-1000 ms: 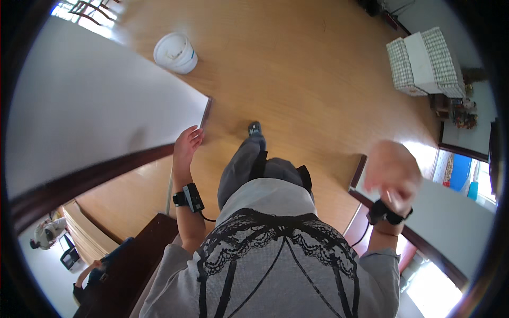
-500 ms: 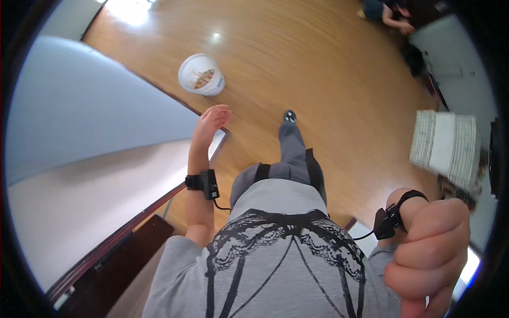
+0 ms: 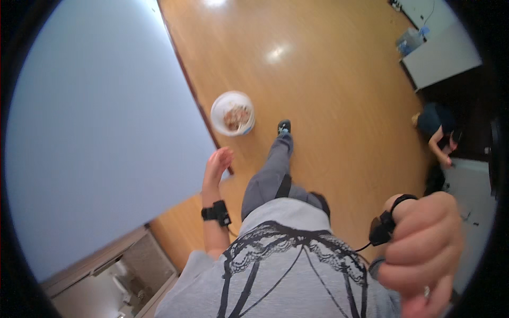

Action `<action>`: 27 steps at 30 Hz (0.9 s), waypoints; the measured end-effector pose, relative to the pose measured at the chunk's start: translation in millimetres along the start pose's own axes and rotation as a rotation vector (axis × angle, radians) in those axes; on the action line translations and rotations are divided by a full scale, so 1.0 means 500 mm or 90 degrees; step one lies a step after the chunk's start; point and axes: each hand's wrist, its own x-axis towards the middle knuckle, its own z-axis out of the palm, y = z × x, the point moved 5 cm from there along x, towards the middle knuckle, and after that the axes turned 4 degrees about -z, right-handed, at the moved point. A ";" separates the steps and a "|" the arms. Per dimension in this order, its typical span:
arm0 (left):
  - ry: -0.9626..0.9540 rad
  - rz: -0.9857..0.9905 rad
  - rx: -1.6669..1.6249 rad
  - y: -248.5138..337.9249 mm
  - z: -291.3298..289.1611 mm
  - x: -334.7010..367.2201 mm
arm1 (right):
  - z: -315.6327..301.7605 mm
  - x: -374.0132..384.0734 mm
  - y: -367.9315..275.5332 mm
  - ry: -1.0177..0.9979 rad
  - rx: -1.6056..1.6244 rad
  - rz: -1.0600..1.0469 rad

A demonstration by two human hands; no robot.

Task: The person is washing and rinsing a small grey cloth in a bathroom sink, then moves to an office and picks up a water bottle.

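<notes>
My left hand (image 3: 218, 163) hangs beside the corner of the large pale-blue surface (image 3: 106, 132), fingers loosely stretched and slightly curled, holding nothing. Closest to it is a white bucket (image 3: 216, 117) on the floor, with brownish and reddish scraps (image 3: 236, 116) inside. My right hand (image 3: 424, 254), raised large at the lower right, is closed in a fist. A grey rounded bit (image 3: 376, 267) shows at its edge and a small pale spot lower down; what it grips is hidden. Black straps with small boxes circle both wrists.
The pale-blue surface with a dark edge fills the left. Wooden floor (image 3: 328, 106) runs ahead. At the right a person (image 3: 437, 124) crouches by dark furniture, near a white cabinet (image 3: 445, 55) and a clear water jug (image 3: 411, 41). An open cabinet-like box (image 3: 127, 281) stands lower left.
My view has turned and moved forward, so the bucket appears closer to the middle and the crouching person lower. The striped box at the right has left view. Both hands keep their shapes.
</notes>
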 end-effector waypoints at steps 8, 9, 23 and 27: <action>0.047 0.005 0.135 0.245 0.163 0.337 | -0.220 -0.192 0.552 -0.063 -0.056 0.496; 0.027 0.037 0.157 0.303 0.224 0.386 | -0.254 -0.266 0.614 -0.053 -0.033 0.571; -0.067 -0.007 0.216 0.577 0.625 0.874 | -0.724 -0.191 1.005 0.185 -0.121 0.600; 0.034 0.001 0.173 0.639 0.587 0.967 | -0.864 0.057 1.007 0.041 0.000 0.068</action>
